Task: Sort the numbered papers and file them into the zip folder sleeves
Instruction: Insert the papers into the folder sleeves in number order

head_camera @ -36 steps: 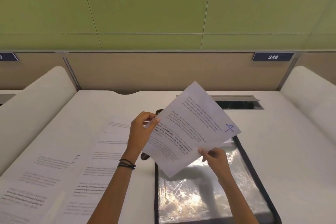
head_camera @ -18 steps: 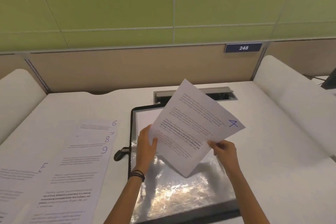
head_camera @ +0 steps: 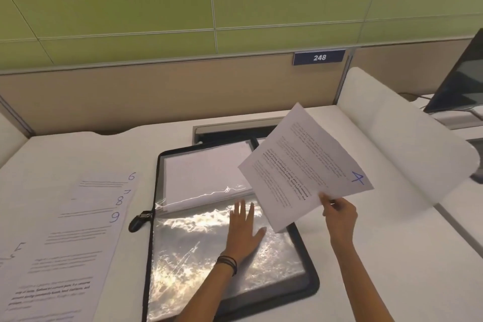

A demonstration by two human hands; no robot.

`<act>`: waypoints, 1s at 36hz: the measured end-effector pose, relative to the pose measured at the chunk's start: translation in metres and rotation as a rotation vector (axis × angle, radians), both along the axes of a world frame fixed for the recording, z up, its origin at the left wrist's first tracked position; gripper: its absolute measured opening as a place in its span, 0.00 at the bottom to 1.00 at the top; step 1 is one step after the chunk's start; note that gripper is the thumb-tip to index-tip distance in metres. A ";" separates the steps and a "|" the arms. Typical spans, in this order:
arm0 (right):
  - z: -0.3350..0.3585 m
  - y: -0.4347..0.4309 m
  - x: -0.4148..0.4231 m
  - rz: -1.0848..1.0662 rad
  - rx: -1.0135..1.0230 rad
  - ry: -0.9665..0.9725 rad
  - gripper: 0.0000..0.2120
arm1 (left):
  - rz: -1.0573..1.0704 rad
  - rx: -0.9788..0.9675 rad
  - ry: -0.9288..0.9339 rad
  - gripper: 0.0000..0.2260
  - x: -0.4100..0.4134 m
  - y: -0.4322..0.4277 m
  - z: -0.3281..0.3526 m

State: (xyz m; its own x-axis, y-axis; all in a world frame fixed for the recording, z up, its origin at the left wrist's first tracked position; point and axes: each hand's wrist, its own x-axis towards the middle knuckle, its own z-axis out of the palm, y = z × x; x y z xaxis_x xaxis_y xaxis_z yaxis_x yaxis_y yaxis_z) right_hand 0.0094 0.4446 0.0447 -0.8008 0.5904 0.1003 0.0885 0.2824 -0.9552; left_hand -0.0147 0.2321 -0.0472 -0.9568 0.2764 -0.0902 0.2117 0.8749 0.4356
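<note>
Desk (head_camera: 397, 256) | left hand (head_camera: 241, 232) flat on sleeve (head_camera: 188, 251) | right hand (head_camera: 339, 214) pinches paper (head_camera: 300, 165) edge (aloft)

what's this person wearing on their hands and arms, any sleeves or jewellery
Both forearms are bare, with no sleeves in view. The left hand has a few thin dark bands stacked around its wrist. The right hand shows no watch, band or ring.

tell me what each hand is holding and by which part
The right hand pinches the paper marked 4 by its near edge, in the air above the zip folder. The left hand holds nothing; it lies flat on the clear sleeve.
</note>
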 end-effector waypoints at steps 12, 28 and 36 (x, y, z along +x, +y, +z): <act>-0.011 0.032 0.007 -0.112 -0.057 0.058 0.12 | 0.047 -0.102 0.074 0.33 0.008 0.040 -0.013; -0.035 0.022 0.014 -0.249 -0.165 0.071 0.13 | 0.073 -0.091 0.081 0.21 0.015 0.047 -0.013; -0.042 0.019 0.025 -0.263 -0.174 0.052 0.14 | 0.081 0.146 -0.041 0.21 0.017 0.045 -0.006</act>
State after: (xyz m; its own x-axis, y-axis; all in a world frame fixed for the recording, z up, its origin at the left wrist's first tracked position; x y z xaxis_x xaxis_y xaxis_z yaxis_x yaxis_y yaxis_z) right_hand 0.0340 0.4637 0.0025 -0.6147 0.7886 0.0166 0.0868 0.0885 -0.9923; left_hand 0.0024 0.2766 -0.0528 -0.9729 0.2112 -0.0937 0.1223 0.8150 0.5664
